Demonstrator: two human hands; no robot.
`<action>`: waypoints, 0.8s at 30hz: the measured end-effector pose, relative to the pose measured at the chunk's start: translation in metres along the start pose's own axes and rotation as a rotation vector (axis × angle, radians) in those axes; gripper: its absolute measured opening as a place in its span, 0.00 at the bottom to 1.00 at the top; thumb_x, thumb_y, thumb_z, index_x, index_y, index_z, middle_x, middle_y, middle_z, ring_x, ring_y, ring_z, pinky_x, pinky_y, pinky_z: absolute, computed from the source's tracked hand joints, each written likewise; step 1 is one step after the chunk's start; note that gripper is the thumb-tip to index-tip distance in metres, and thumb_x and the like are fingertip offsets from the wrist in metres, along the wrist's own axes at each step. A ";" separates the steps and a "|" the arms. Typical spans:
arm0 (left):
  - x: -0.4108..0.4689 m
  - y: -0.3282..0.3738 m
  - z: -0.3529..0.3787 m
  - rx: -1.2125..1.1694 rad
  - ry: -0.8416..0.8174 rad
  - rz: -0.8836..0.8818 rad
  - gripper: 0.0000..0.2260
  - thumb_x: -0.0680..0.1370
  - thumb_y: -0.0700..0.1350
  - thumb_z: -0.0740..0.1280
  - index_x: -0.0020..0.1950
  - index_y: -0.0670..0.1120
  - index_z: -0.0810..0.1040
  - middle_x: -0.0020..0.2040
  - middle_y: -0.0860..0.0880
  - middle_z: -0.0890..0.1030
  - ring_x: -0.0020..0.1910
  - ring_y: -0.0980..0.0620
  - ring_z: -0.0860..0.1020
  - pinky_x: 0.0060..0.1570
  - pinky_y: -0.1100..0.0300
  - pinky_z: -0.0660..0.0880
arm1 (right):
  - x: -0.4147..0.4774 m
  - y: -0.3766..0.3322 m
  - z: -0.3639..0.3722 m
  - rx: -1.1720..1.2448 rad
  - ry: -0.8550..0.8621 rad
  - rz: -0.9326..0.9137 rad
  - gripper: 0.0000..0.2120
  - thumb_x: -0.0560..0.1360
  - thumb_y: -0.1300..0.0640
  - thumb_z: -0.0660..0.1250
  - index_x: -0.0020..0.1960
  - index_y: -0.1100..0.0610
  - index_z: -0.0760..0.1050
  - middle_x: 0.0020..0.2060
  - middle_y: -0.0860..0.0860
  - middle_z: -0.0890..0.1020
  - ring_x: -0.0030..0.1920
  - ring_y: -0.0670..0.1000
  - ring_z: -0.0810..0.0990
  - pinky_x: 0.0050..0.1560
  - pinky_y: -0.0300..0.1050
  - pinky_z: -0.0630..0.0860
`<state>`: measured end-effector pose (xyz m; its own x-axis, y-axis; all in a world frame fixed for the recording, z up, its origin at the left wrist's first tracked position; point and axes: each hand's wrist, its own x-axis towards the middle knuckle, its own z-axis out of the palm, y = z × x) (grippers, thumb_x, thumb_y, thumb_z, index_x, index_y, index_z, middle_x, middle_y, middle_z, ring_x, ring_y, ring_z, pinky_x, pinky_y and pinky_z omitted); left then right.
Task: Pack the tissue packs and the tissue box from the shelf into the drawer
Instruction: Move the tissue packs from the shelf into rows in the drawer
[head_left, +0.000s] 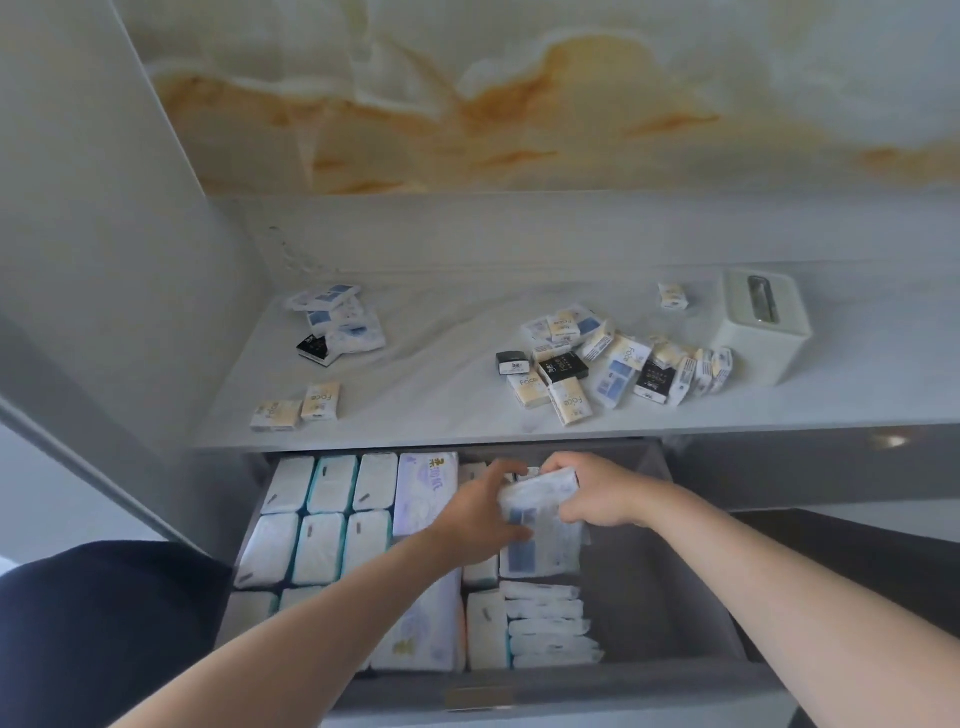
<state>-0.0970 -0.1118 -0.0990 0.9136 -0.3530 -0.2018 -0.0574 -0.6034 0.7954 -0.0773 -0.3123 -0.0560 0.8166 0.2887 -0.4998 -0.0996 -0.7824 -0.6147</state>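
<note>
Tissue pack (540, 525): top and left edge covered by left hand (478, 514) and right hand (592, 488); print blurred. Drawer (670, 597): rear hidden beneath shelf (441, 332), middle rows behind a forearm. Black packs (563, 366): lettering too small to read.

Over the open grey drawer (654, 582), the left hand (475, 514) and right hand (592, 491) both grip a white-and-blue soft plastic tissue pack (545, 512). On the pale marbled shelf (441, 358) above lie scattered small tissue packs (597, 358) near a cream rectangular tissue box (761, 327).
</note>
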 end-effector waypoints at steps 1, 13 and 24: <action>0.002 -0.004 0.006 0.022 -0.012 -0.007 0.28 0.69 0.44 0.77 0.64 0.57 0.69 0.54 0.52 0.78 0.49 0.52 0.78 0.45 0.60 0.77 | 0.004 0.005 0.003 -0.028 -0.005 -0.001 0.18 0.70 0.65 0.68 0.57 0.49 0.74 0.42 0.48 0.77 0.35 0.46 0.74 0.30 0.37 0.70; 0.030 -0.034 0.037 0.187 -0.149 -0.047 0.24 0.73 0.43 0.72 0.67 0.55 0.71 0.58 0.52 0.78 0.53 0.52 0.77 0.53 0.60 0.75 | 0.036 0.055 0.039 -0.078 0.013 -0.013 0.18 0.70 0.65 0.70 0.53 0.46 0.75 0.47 0.45 0.79 0.45 0.46 0.78 0.40 0.39 0.74; 0.033 -0.053 0.044 0.799 -0.298 0.178 0.25 0.78 0.62 0.57 0.74 0.58 0.62 0.64 0.50 0.78 0.61 0.48 0.74 0.65 0.52 0.60 | 0.057 0.066 0.063 0.456 -0.236 0.363 0.14 0.71 0.59 0.62 0.55 0.51 0.70 0.50 0.52 0.73 0.48 0.52 0.73 0.39 0.45 0.69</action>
<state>-0.0813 -0.1234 -0.1728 0.7275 -0.5946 -0.3425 -0.5563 -0.8033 0.2128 -0.0732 -0.3130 -0.1632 0.5431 0.2033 -0.8147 -0.6221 -0.5542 -0.5530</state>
